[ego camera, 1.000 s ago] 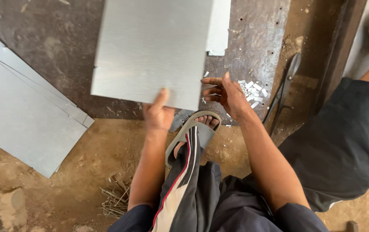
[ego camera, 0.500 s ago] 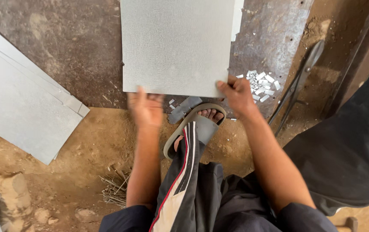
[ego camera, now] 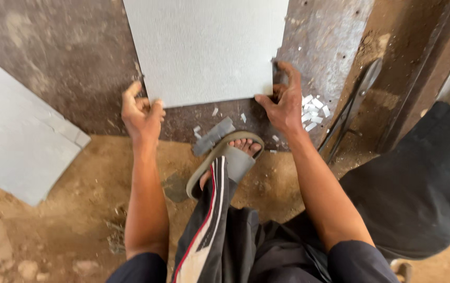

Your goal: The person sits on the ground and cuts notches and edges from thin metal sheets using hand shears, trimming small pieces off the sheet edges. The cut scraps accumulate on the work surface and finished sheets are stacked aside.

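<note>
Packed brown dirt floor (ego camera: 67, 209), scuffed and pebbled, dark rusted metal plate (ego camera: 52, 63) lying flat across the top, rusty steel beam (ego camera: 419, 68) slanting at right, lit by soft daylight.
</note>
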`<state>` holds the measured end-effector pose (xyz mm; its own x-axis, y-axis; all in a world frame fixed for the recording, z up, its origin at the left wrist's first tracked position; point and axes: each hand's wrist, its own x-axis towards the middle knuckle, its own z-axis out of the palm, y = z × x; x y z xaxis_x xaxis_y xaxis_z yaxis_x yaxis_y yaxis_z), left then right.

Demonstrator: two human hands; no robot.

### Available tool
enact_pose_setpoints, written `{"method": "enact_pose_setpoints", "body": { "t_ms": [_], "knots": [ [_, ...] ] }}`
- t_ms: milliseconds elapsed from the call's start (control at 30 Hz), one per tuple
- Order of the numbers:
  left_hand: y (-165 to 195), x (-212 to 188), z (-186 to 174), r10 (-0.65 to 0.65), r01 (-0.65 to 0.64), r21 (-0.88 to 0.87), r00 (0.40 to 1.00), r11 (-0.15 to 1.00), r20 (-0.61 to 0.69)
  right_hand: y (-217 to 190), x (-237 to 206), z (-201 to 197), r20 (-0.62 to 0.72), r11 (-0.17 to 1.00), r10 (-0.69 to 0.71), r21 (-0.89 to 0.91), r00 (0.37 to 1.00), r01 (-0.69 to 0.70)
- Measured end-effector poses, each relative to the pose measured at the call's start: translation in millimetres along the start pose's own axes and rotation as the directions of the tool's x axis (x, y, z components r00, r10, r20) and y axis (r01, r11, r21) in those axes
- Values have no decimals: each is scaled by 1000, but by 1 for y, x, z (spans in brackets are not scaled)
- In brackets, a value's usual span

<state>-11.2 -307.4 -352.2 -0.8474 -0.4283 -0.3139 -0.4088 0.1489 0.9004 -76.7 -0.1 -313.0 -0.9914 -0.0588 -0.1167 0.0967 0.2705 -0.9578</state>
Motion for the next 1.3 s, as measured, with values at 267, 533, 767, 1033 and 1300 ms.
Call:
{"method": "enact_pose_setpoints", "body": {
  "t_ms": [267, 533, 767, 1033, 1300],
  "knots": [
    [-6, -7, -11, 212, -254, 216, 957, 943, 199, 13, -3, -12, 118, 992, 89, -97, 989, -78],
    [-13, -6, -5, 325, -356, 170, 928, 919, 182, 24, -4, -13, 127, 995, 85, -71, 988, -77],
    [-13, -5, -8, 252, -287, 252, 954, 924, 163, 24, -15, -8, 31, 997, -68, 43, 997, 67],
    [-15, -2, -12, 305, -336, 180, 935, 924, 182, 23, -16, 0, -10, 985, 82, 152, 997, -80],
    [2, -82, 33, 521, -613, 617, 777, 493, 354, 18, -15, -1, -26, 984, 110, 145, 994, -105]
  ]
}}
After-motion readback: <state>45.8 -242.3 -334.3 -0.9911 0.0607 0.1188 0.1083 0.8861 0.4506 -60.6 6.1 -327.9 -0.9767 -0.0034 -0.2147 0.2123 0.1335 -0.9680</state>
